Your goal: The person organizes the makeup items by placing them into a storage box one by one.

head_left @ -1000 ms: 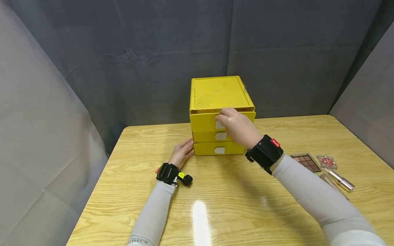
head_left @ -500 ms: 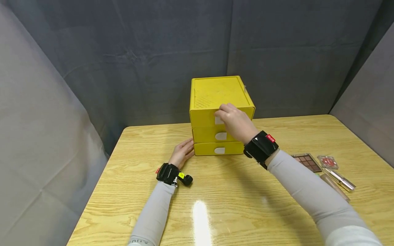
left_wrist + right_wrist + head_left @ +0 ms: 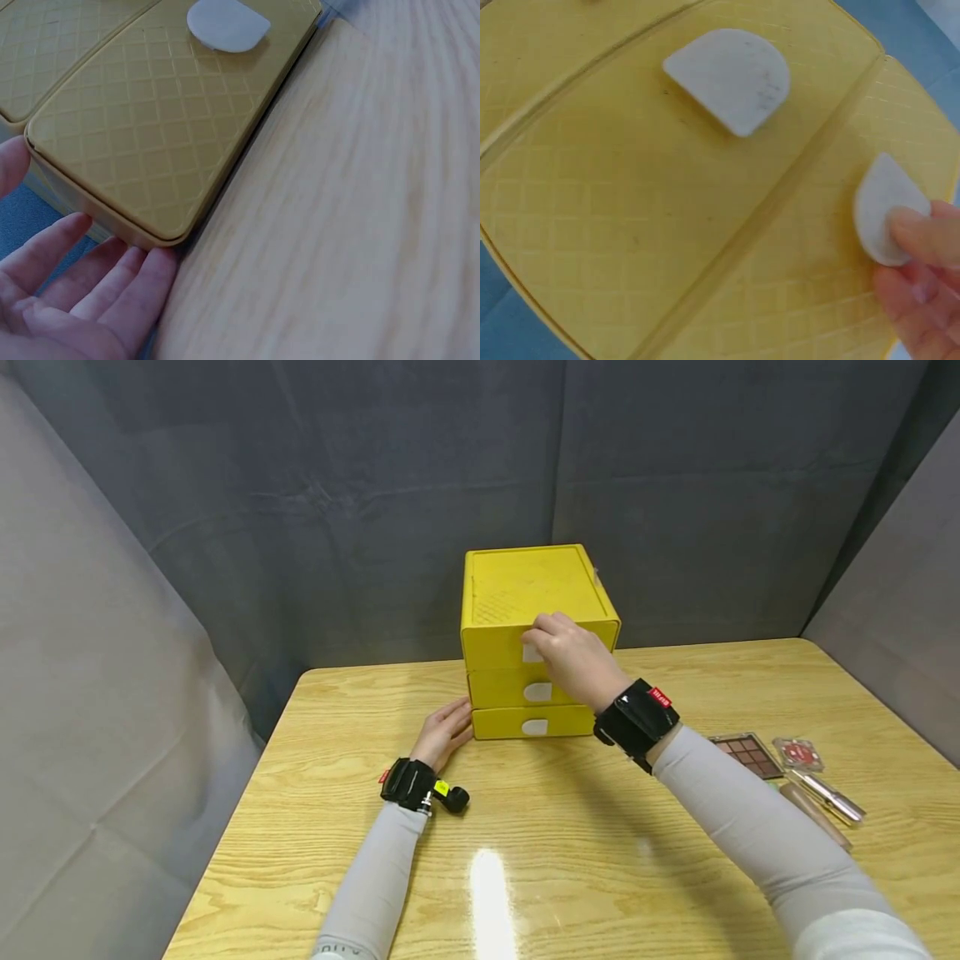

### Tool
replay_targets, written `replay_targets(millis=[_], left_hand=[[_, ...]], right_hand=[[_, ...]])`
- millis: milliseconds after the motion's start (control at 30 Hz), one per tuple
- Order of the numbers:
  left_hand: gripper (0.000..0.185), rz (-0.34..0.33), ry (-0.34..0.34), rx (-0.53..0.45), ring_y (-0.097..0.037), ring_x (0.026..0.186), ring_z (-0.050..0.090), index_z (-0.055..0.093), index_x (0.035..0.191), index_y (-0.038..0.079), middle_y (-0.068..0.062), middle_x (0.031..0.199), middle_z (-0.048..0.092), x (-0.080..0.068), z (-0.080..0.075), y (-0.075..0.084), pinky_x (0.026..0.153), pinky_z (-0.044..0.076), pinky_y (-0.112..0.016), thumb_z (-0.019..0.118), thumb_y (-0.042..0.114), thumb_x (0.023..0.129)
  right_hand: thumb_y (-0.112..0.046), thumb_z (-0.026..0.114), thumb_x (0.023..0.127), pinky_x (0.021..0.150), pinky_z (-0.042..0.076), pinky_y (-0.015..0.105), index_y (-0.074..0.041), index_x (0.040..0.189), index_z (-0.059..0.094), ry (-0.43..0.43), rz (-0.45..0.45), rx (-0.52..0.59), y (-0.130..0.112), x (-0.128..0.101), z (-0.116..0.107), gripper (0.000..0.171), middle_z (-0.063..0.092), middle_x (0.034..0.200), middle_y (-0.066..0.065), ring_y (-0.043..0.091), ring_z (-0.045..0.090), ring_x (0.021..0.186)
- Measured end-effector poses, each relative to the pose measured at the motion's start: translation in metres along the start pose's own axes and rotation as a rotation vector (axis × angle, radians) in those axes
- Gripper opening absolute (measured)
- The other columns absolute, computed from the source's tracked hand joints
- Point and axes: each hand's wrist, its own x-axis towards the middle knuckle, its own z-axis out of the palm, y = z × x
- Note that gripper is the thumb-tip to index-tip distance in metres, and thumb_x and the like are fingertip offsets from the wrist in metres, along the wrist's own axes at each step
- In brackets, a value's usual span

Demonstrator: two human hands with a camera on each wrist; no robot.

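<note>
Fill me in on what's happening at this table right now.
A person is working at a yellow three-drawer box on a wooden table. The right hand has its fingertips on the white tab of the top drawer, which sits flush with the box front. The left hand rests flat against the box's lower left corner, beside the bottom drawer. To the right lie an eyeshadow palette and other small makeup items, untouched.

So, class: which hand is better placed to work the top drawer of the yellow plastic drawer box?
Probably the right hand: its fingertips touch the white tab on the top drawer. The left hand rests low against the yellow plastic drawer box, by the bottom drawer.
</note>
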Motion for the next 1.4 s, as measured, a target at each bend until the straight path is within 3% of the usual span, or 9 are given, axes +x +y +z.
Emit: replay_targets(millis=[233,500,867,1133,1400], left_hand=[[0.05,0.003,-0.009,0.006,-0.026,0.126,0.04,0.039,0.137,0.002,-0.016,0.139,0.04,0.001,-0.003,-0.002,0.102,0.037,-0.038,0.054,0.021,0.093],[0.049,0.011,-0.004,-0.001,-0.027,0.125,0.041,0.04,0.137,0.002,-0.016,0.138,0.042,0.001,-0.004,-0.001,0.102,0.037,-0.04,0.053,0.021,0.094],[0.05,0.002,-0.031,-0.005,-0.028,0.127,0.039,0.037,0.138,0.001,-0.018,0.14,0.038,-0.003,-0.003,0.001,0.103,0.035,-0.04,0.052,0.019,0.094],[0.05,0.013,-0.071,0.02,-0.03,0.13,0.034,0.031,0.14,-0.002,-0.02,0.143,0.033,-0.014,0.003,0.013,0.105,0.032,-0.043,0.047,0.017,0.097],[0.049,0.005,-0.036,-0.019,-0.028,0.127,0.039,0.037,0.138,-0.001,-0.018,0.14,0.039,-0.004,-0.001,0.004,0.103,0.035,-0.042,0.052,0.018,0.094]], right_hand=[[0.003,0.072,0.075,0.073,0.052,0.03,0.0,0.108,0.064,0.082,-0.072,0.016,-0.012,-0.008,-0.005,0.034,0.061,0.096,0.011,0.023,0.056,0.083],[-0.004,0.075,0.073,0.078,0.053,0.034,0.0,0.108,0.064,0.001,-0.036,0.03,-0.017,-0.026,0.014,0.037,0.061,0.107,0.013,0.026,0.059,0.097],[0.002,0.071,0.075,0.066,0.053,0.031,0.0,0.106,0.065,-0.071,0.059,0.001,-0.008,-0.038,0.045,0.031,0.058,0.097,0.009,0.023,0.055,0.09],[0.01,0.063,0.079,0.064,0.052,0.027,0.001,0.1,0.067,-0.05,0.05,-0.063,-0.005,-0.039,0.059,0.023,0.054,0.095,0.007,0.022,0.05,0.089],[0.016,0.061,0.078,0.065,0.051,0.027,0.001,0.097,0.066,-0.022,0.019,-0.091,-0.001,-0.041,0.064,0.025,0.053,0.095,0.008,0.023,0.048,0.087]])
